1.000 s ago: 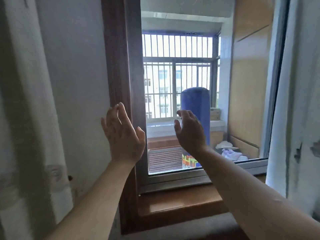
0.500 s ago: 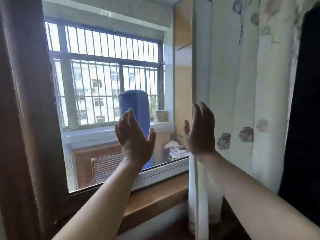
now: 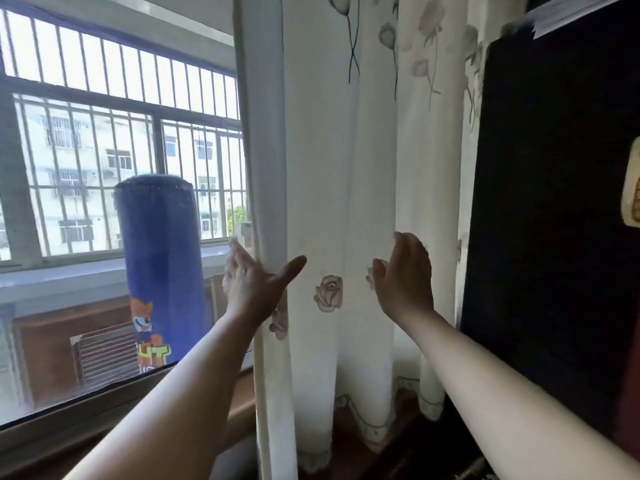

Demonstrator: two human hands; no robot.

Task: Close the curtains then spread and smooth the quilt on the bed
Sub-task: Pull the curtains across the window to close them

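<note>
A white curtain (image 3: 339,174) printed with pale roses hangs bunched in folds at the right side of the window (image 3: 114,161). My left hand (image 3: 252,285) is spread at the curtain's left edge, fingers behind the edge fold and thumb stretched out across its front. My right hand (image 3: 403,275) is raised with straight fingers just in front of a fold further right; whether it touches the cloth is unclear. Neither the quilt nor the bed is in view.
Beyond the glass stands a tall blue cylinder (image 3: 157,268) with a cartoon print, in front of barred outer windows. A brown wooden sill (image 3: 239,403) runs below the window. A dark tall piece of furniture (image 3: 561,220) stands close on the right.
The view has swung right from the window's left frame to the right-hand curtain. Both hands moved right with it, and the left hand has reached the curtain's left edge.
</note>
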